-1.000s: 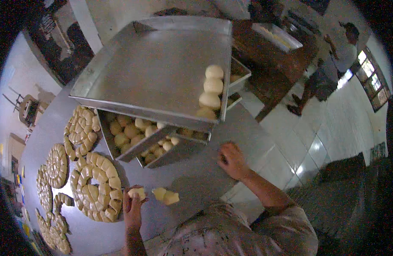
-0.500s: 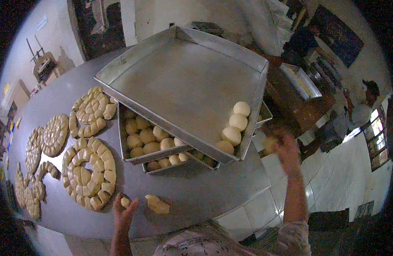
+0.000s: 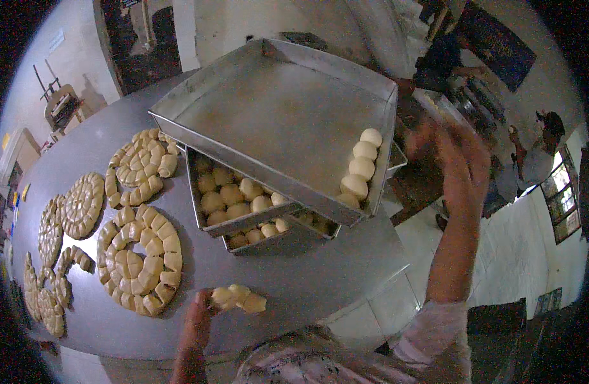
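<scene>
My left hand is at a small cluster of pale dough pieces on the steel table; its fingers are mostly hidden. My right hand, smeared by motion, is raised beside the right edge of the top metal tray, so whether it holds anything is unclear. A column of several round dough balls lines that tray's right side. Stacked trays of dough balls sit crookedly beneath it. Several coiled rings of cut dough pieces cover the table's left part.
Beyond the stack are a wooden table with a long metal tray, and two people, one in dark clothes, another in a light top. A press-like device stands by the left wall, near a doorway.
Another ball now tops the column in the upper tray. My right hand has risen sharply to the tray's right side. My left hand has shifted right to the dough pieces.
</scene>
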### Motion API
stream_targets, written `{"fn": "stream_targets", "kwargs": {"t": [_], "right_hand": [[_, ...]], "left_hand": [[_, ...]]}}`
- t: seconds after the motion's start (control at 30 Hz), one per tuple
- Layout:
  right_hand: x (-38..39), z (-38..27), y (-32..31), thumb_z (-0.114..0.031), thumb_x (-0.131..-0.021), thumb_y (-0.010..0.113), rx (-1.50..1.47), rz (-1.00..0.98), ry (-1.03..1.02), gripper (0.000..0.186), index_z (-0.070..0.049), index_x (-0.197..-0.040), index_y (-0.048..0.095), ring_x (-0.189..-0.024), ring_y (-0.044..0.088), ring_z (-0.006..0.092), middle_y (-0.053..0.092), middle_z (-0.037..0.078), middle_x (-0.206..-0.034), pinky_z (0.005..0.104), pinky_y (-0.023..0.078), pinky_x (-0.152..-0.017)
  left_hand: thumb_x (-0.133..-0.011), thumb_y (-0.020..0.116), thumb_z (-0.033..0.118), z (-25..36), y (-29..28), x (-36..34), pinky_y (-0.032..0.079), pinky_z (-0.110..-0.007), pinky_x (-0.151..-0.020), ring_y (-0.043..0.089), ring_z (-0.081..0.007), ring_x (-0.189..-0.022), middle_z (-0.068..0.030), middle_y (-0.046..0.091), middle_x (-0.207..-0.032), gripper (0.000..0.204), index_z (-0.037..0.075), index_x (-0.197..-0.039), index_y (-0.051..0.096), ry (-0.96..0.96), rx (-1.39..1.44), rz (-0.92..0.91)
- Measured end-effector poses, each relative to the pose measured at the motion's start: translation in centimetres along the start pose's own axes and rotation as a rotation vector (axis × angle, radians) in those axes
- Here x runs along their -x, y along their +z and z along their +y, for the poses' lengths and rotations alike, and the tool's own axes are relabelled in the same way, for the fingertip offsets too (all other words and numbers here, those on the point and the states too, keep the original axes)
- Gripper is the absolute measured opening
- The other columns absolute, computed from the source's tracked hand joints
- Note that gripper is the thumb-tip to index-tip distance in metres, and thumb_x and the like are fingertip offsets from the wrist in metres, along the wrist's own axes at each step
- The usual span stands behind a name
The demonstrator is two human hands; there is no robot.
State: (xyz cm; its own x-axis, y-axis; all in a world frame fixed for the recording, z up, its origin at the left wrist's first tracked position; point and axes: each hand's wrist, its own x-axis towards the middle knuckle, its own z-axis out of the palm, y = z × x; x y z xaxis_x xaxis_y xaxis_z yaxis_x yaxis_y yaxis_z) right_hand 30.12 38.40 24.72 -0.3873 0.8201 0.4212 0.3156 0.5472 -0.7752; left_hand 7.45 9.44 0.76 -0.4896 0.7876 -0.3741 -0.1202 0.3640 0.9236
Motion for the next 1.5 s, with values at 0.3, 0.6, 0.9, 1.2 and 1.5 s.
{"fn": "stream_targets", "kwargs": {"t": [0.3, 0.6, 0.9, 1.2, 1.5], "right_hand": [[23.9, 11.7, 11.8, -0.019, -0.083, 0.055, -0.438, -0.672, 0.423, 0.038, -0.004, -0.117, 0.050, -0.115, 0.043, 0.0297, 0.046, 0.012, -0.125, 0.0439, 0.025, -0.100], [18.5, 21.6, 17.5, -0.025, -0.076, 0.060, 0.885, 0.043, 0.169, 0.027, -0.004, -0.092, 0.053, -0.098, 0.044, 0.0350, 0.048, 0.019, -0.105, 0.0447, 0.034, -0.088], [14.7, 22.4, 11.6, -0.017, -0.070, 0.063, 0.604, 0.158, 0.306, 0.026, -0.001, -0.088, 0.052, -0.086, 0.048, 0.0353, 0.052, 0.018, -0.090, 0.0466, 0.039, -0.079], [13.1, 24.7, 7.4, -0.015, -0.067, 0.065, 0.689, 0.045, 0.101, 0.030, -0.001, -0.089, 0.050, -0.091, 0.046, 0.0371, 0.050, 0.018, -0.098, 0.0488, 0.037, -0.084], [14.2, 27.6, 6.2, -0.015, -0.063, 0.067, 0.868, -0.092, -0.114, 0.036, -0.002, -0.093, 0.054, -0.105, 0.043, 0.0385, 0.050, 0.019, -0.104, 0.0461, 0.034, -0.092]], "left_hand": [[-0.089, 0.046, 0.022, 3.3, 2.8, -0.4, 0.028, -0.039, -0.100, 0.041, -0.0289, -0.116, -0.0165, 0.043, -0.125, 0.040, 0.002, -0.123, 0.042, 0.472, -0.342, -0.837], [-0.078, 0.061, 0.018, -2.2, 1.8, -4.2, 0.034, -0.045, -0.091, 0.042, -0.0348, -0.104, -0.0177, 0.045, -0.117, 0.050, 0.007, -0.123, 0.043, 0.816, -0.971, -0.269], [-0.067, 0.070, 0.016, -2.1, 3.9, -3.7, 0.038, -0.044, -0.085, 0.045, -0.0354, -0.095, -0.0128, 0.053, -0.099, 0.038, 0.006, -0.100, 0.054, 0.831, -0.903, -0.412], [-0.077, 0.064, 0.009, 3.4, 5.2, -1.9, 0.044, -0.027, -0.072, 0.051, -0.0132, -0.084, -0.0051, 0.051, -0.093, 0.031, 0.006, -0.102, 0.046, 0.130, -0.053, -0.206], [-0.079, 0.061, 0.007, 2.2, 8.4, -3.2, 0.045, -0.026, -0.065, 0.050, -0.0122, -0.078, -0.0024, 0.047, -0.085, 0.024, 0.007, -0.096, 0.044, 0.171, 0.006, -0.167]]}}
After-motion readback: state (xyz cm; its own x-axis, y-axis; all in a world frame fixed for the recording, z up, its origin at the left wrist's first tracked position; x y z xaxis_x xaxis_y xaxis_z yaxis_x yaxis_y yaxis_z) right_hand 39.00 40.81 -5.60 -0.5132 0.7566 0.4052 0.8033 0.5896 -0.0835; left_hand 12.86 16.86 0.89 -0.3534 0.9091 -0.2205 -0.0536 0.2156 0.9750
